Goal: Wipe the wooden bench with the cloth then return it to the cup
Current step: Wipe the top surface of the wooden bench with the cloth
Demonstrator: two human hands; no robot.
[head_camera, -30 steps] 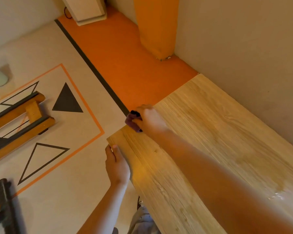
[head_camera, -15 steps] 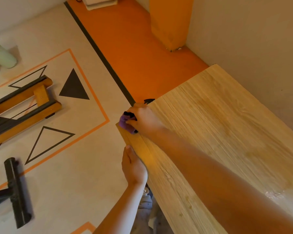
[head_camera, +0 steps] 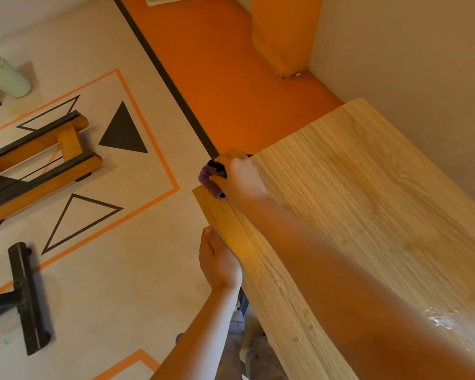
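The light wooden bench (head_camera: 368,204) runs from the centre to the lower right, along the wall. My right hand (head_camera: 239,176) is at its far left corner, shut on a purple cloth (head_camera: 207,179) that bulges over the end edge. My left hand (head_camera: 220,259) rests against the bench's front edge, fingers curled under it where I cannot see them. A pale green cup (head_camera: 3,75) stands on the floor at the far left, well away from both hands.
An orange wooden frame with black rails (head_camera: 39,163) lies on the patterned floor at left. A black metal foot (head_camera: 28,297) sits at lower left. An orange post (head_camera: 283,34) rises by the wall. A wet patch (head_camera: 444,319) shines on the bench at right.
My right hand has slid the cloth along the bench's end from the middle to its front corner. My left hand stays on the front edge. The view has shifted and the cup has come further into sight.
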